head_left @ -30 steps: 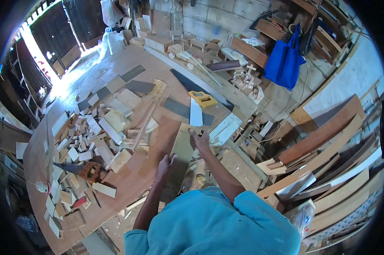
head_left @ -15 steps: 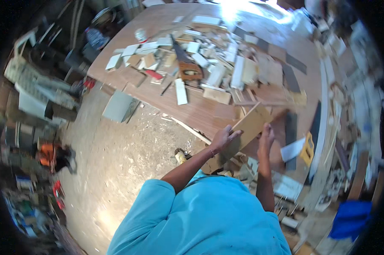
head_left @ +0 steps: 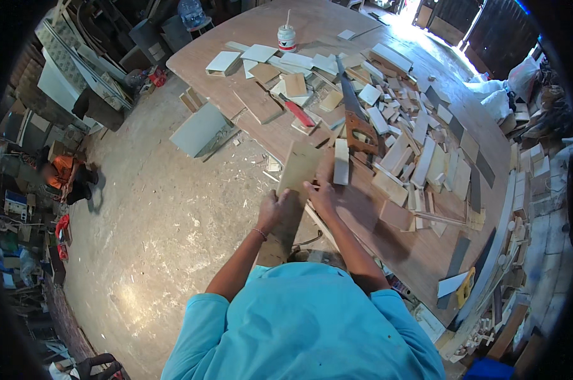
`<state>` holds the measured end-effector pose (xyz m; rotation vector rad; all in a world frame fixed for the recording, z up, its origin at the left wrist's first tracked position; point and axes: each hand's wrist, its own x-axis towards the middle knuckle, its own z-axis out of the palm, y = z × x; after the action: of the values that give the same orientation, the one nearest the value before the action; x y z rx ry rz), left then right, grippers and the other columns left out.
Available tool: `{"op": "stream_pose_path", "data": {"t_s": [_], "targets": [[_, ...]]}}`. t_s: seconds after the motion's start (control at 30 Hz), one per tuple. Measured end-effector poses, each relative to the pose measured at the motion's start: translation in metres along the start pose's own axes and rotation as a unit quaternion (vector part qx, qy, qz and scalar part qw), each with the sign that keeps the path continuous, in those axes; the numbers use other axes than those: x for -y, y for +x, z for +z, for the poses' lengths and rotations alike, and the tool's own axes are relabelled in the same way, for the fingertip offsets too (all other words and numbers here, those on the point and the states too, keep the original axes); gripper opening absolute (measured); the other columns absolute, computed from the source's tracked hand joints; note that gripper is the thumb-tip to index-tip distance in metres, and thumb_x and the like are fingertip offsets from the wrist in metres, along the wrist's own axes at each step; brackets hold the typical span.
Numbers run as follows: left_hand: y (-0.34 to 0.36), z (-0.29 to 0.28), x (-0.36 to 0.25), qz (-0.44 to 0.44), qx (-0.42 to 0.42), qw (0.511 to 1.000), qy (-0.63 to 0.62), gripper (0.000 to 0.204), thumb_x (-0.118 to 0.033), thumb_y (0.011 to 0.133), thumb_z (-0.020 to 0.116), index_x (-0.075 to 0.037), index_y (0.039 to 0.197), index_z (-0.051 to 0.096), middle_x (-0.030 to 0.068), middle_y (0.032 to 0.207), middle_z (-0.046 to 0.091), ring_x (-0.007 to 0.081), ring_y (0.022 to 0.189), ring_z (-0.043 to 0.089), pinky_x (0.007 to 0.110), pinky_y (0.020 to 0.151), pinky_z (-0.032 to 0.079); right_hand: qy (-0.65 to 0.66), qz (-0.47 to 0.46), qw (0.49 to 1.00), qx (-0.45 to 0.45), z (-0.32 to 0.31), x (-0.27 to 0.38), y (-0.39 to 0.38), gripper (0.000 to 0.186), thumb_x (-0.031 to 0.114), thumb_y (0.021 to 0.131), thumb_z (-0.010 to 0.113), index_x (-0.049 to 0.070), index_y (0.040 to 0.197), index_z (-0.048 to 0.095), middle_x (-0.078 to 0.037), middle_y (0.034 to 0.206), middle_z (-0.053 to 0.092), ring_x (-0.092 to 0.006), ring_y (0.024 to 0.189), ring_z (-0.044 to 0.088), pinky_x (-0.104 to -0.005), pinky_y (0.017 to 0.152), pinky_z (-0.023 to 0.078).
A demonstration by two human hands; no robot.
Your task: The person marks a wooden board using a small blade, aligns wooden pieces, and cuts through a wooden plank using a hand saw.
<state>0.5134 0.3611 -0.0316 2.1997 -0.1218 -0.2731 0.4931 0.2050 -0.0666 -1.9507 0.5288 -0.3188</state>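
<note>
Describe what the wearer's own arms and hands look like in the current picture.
Left hand and right hand are both ungloved, and the forearms are uncovered. A thin reddish band circles the left wrist; none shows on the right. The shirt's sleeves are short, loose and turquoise.

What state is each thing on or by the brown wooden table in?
Flat tan wooden board: held
Left hand: gripping the board
Right hand: at board's edge, grip unclear
Brown-handled metal handsaw: lying
Slim red-handled tool: lying
Round white jar: upright, stick protruding
Yellow-handled tool: lying
Pale wooden offcuts: loosely heaped
</note>
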Motion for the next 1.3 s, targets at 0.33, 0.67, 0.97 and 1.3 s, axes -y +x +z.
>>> {"op": "stream_pose_path", "data": {"t_s": [0.33, 0.67, 0.97, 1.3], "targets": [[0.076, -0.051, 0.04, -0.015, 0.021, 0.998, 0.06, 0.053, -0.046, 0.082, 0.046, 0.005, 0.071, 0.048, 0.025, 0.065, 0.052, 0.0386, 0.064, 0.052, 0.041, 0.057, 0.04, -0.183, 0.079, 0.975, -0.093, 0.037, -0.008, 0.106, 0.036, 0.034, 0.072, 0.062, -0.001, 0.079, 0.06, -0.018, 0.071, 0.061, -0.0333, 0.067, 0.059, -0.0382, 0.061, 0.045], [0.105, -0.033, 0.025, -0.065, 0.034, 0.996, 0.044, 0.051, -0.044, 0.084, 0.045, 0.007, 0.074, 0.049, 0.0273, 0.07, 0.052, 0.04, 0.069, 0.052, 0.042, 0.061, 0.04, -0.263, 0.124, 0.956, -0.048, 0.033, -0.009, 0.146, 0.038, 0.033, 0.066, 0.064, -0.004, 0.074, 0.058, -0.025, 0.076, 0.059, -0.0365, 0.075, 0.059, -0.0413, 0.067, 0.046], [0.115, -0.005, 0.017, -0.096, 0.026, 0.994, 0.037, 0.05, -0.043, 0.084, 0.044, 0.006, 0.076, 0.049, 0.0279, 0.071, 0.053, 0.0417, 0.071, 0.052, 0.044, 0.062, 0.039, -0.093, -0.031, 0.995, -0.008, 0.032, 0.002, 0.128, 0.019, 0.017, 0.074, 0.054, -0.002, 0.077, 0.049, -0.021, 0.065, 0.053, -0.0364, 0.064, 0.055, -0.0448, 0.058, 0.041], [0.108, -0.008, 0.006, -0.106, 0.048, 0.99, 0.079, 0.041, -0.035, 0.087, 0.041, 0.005, 0.077, 0.045, 0.0288, 0.073, 0.051, 0.0405, 0.07, 0.05, 0.043, 0.06, 0.038, -0.204, -0.093, 0.971, 0.085, 0.075, 0.044, 0.111, 0.021, 0.016, 0.084, 0.044, 0.005, 0.101, 0.039, -0.018, 0.061, 0.055, -0.0372, 0.058, 0.056, -0.044, 0.05, 0.043]]}}
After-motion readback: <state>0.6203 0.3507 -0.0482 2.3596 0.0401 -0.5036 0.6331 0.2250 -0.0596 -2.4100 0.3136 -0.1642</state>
